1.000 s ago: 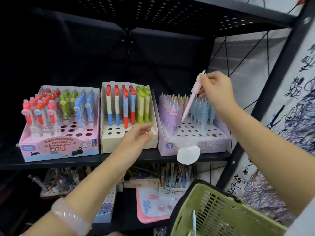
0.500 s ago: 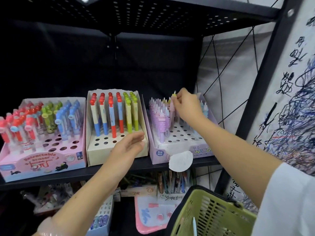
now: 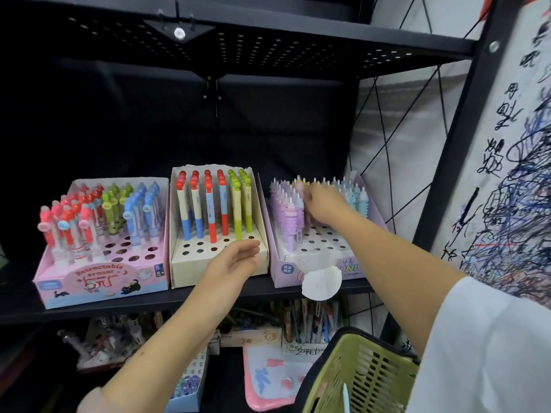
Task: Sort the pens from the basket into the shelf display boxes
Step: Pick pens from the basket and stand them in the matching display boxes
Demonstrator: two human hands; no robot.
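Because each pen stands in its own hole, the right hand (image 3: 323, 205) pinches a pink pen (image 3: 301, 195) upright in the purple unicorn box (image 3: 287, 268); the left hand (image 3: 235, 260), fingers relaxed, rests against the cream box (image 3: 190, 271); another pen (image 3: 346, 397) waits in the green basket (image 3: 357, 374).

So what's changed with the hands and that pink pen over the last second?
The right hand carried the pink pen down from above the purple box into its rows; whether it still grips it is unclear. The left hand stayed open by the cream box. The green basket did not move.
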